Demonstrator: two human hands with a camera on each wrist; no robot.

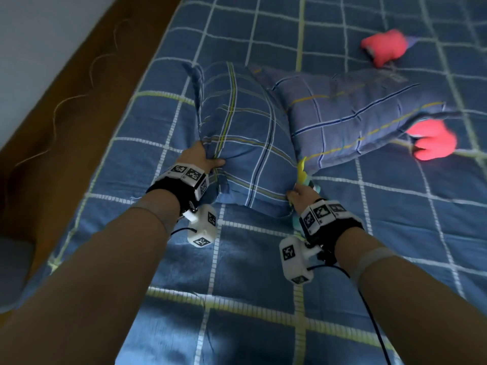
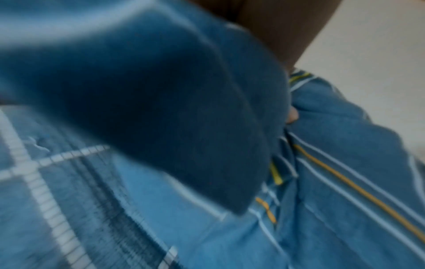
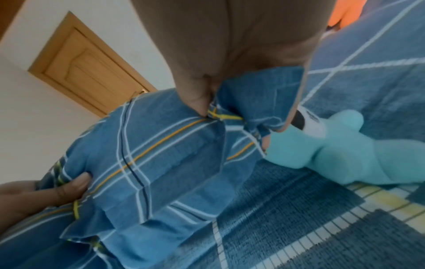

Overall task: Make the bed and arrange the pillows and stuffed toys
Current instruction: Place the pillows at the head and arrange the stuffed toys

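A blue plaid pillow point(image 1: 245, 143) lies on the blue checked bedspread point(image 1: 250, 272). My left hand point(image 1: 203, 159) grips its near left edge, thumb pressed into the cloth point(image 3: 78, 183). My right hand point(image 1: 297, 193) pinches its near right corner point(image 3: 230, 102). A second, darker plaid pillow point(image 1: 353, 111) lies to the right, overlapping the first. A teal stuffed toy point(image 3: 340, 151) sits by my right hand, mostly hidden in the head view point(image 1: 305, 177). Two pink stuffed toys lie further right, one point(image 1: 432, 140) under the second pillow's edge, another point(image 1: 382, 47) at the far right. The left wrist view shows only blurred pillow fabric point(image 2: 161, 109).
A brown wooden bed frame point(image 1: 79, 88) runs along the left side, with a pale wall point(image 1: 39, 35) beyond it. A wooden door point(image 3: 87, 63) shows in the right wrist view. A dark blue cushion-like shape point(image 1: 13, 272) lies on the floor at the lower left.
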